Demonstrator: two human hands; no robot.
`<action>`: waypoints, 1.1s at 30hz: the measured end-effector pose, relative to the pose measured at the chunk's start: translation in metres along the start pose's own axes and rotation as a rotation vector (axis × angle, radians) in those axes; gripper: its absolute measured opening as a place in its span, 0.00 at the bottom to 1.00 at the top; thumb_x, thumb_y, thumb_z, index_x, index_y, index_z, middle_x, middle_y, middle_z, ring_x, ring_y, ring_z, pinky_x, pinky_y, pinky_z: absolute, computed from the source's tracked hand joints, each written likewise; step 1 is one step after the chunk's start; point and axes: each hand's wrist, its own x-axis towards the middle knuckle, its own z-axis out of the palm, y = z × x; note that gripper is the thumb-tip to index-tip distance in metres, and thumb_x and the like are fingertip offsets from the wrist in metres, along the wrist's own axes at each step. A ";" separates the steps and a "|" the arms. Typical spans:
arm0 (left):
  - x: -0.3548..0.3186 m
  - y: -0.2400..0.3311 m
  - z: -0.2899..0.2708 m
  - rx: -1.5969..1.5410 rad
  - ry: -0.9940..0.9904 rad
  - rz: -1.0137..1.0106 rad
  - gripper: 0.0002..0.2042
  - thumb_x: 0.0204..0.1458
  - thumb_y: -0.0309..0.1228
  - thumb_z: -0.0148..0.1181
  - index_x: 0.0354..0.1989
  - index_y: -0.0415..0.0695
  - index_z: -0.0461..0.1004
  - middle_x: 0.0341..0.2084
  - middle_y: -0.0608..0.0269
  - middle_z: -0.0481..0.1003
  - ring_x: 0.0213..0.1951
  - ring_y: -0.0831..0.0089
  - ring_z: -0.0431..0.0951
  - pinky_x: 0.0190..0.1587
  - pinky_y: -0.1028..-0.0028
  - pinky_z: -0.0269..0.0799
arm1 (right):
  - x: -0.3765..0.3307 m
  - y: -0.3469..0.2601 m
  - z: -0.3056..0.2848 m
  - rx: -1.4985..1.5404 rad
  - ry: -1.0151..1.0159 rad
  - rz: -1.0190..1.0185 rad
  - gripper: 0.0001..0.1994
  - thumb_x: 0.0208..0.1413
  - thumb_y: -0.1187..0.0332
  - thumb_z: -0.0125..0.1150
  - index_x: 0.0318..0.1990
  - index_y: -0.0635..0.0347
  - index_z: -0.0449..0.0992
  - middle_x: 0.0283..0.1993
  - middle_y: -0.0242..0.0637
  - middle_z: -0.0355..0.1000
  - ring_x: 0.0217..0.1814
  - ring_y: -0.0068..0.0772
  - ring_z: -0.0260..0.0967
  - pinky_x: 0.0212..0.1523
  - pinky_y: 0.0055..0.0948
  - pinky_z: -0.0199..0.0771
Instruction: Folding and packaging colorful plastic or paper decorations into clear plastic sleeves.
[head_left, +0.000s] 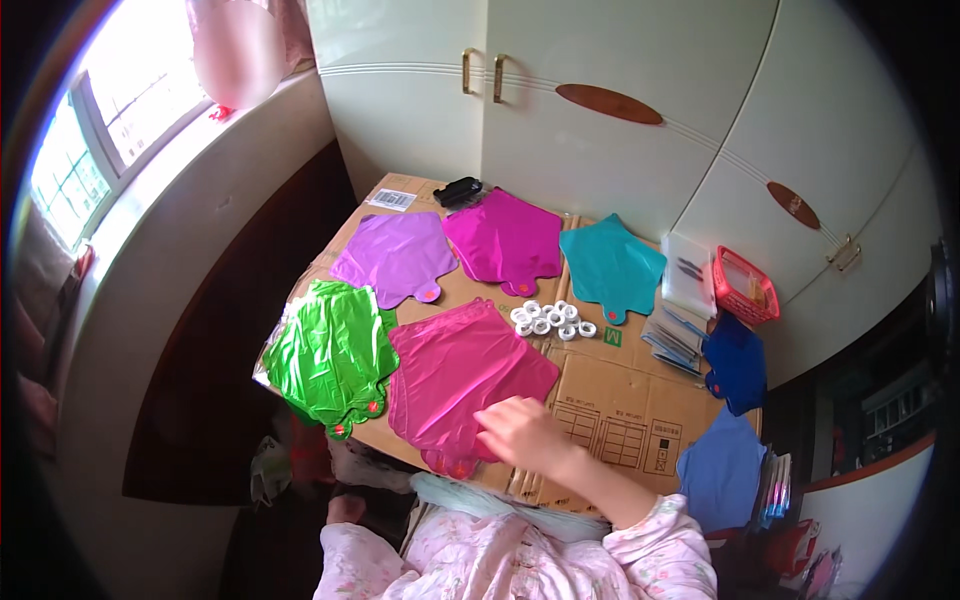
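Note:
Above the cardboard-covered table, my right hand (528,434) is over the lower right part of a flat, deep pink, star-shaped foil balloon (465,375). Its fingers are bent together, and anything between them is too small to make out. My left hand (347,508) is low, below the table's near edge, with its fingers hidden. Left of the pink balloon lie stacked green foil balloons (328,350). Behind them are a lilac balloon (395,255), a magenta balloon (508,238) and a teal balloon (612,265). Several small white rolls (552,319) are heaped near the middle.
Bare cardboard (625,395) shows at the right. Along that side are packets (672,338), a red basket (745,285), a dark blue balloon (737,362) and a light blue balloon (722,470). A black object (458,192) lies at the back, before white cabinets (590,150).

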 end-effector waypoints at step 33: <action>-0.284 0.371 0.043 0.526 0.491 1.570 0.04 0.47 0.23 0.58 0.32 0.42 0.74 0.33 0.58 0.74 0.39 0.61 0.74 0.44 0.68 0.69 | 0.038 -0.022 0.069 0.811 0.040 0.514 0.09 0.44 0.67 0.70 0.28 0.62 0.76 0.26 0.36 0.75 0.28 0.22 0.72 0.31 0.25 0.72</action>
